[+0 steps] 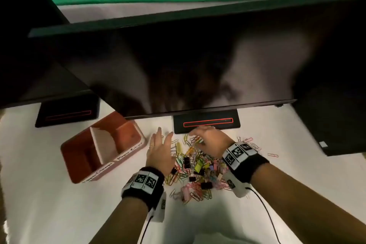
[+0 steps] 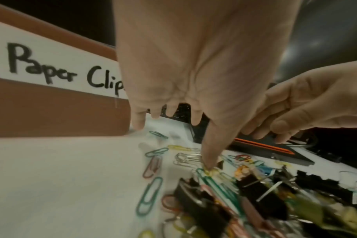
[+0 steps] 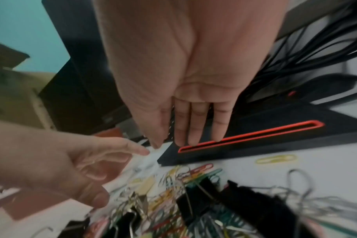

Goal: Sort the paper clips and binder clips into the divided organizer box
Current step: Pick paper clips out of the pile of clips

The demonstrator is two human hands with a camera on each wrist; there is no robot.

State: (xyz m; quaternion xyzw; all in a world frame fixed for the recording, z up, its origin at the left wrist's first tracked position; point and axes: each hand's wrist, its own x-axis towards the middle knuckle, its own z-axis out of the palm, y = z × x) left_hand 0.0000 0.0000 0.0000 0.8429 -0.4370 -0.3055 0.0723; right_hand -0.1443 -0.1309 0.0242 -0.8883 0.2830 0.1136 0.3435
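Between organizer box (image 1: 103, 145) and monitor base (image 1: 207, 123), both hands (image 1: 158, 150) (image 1: 210, 140) released above clip pile (image 1: 196, 170).

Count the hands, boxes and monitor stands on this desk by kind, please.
Hands: 2, left hand and right hand
Box: 1
Stands: 2, centre stand and left stand
Total: 5
The clips in the pile are too jumbled to count.
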